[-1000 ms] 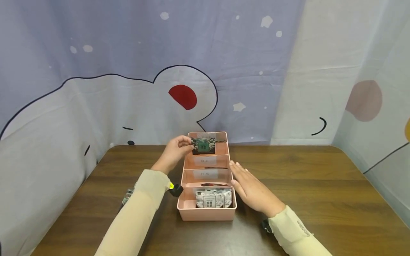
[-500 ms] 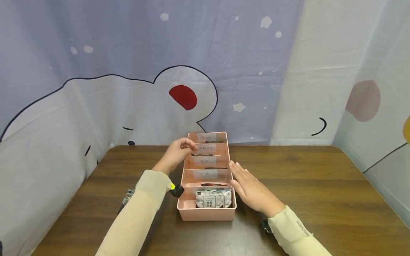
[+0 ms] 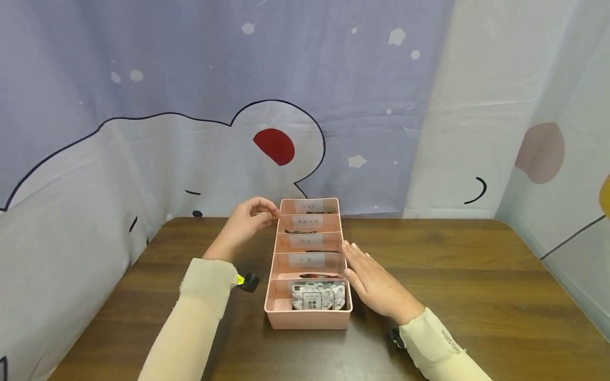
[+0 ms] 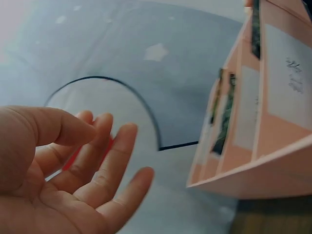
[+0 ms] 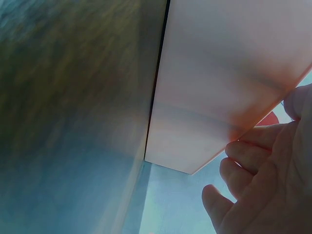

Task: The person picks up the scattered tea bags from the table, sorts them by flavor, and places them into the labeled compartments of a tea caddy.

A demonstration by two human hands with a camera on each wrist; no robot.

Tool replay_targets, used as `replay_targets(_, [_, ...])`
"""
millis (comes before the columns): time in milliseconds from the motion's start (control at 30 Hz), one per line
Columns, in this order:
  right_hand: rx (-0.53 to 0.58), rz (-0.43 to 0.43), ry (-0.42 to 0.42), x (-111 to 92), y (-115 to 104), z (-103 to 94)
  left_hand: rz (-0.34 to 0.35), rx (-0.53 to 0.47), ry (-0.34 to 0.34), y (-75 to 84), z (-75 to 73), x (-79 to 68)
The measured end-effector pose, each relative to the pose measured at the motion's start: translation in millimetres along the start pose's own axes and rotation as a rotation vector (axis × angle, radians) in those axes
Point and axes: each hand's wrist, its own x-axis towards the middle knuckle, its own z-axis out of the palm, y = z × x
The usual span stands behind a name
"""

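A long pink divided box point(image 3: 307, 320) stands on the table, with white labels on the dividers behind its compartments. My left hand point(image 3: 240, 225), holding nothing, is in the air just left of the box's far end; its fingers are loosely bent and spread in the left wrist view. With nearly straight fingers, my right hand point(image 3: 378, 286) touches the upper edge of the box's right wall. White-grey tea packets point(image 3: 316, 296) stand in the nearest compartment. A green patterned tea packet point(image 4: 225, 119) is in the second compartment from the back; in the head view only its top edge shows.
The brown wooden table point(image 3: 457, 275) extends on both sides of the box. Behind it hangs a printed curtain point(image 3: 362, 106), close to the box's far end. Top edges of a red packet point(image 3: 320, 275) and other dark packets show in further compartments.
My left hand first held the green packet above the second compartment from the back. It let go, the packet dropped in, and the hand moved left off the box. My right hand stayed still.
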Motion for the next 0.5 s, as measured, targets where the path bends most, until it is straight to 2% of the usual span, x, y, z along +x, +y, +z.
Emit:
replay_targets(267, [0.017, 0.010, -0.001, 0, -1, 1.2, 0.021, 0.075, 0.036, -4.1, -37.3, -29.8])
replay_targets(500, [0.013, 0.010, -0.004, 0, -1, -1.2, -0.012, 0.231, 0.062, -13.6, -65.6, -59.9])
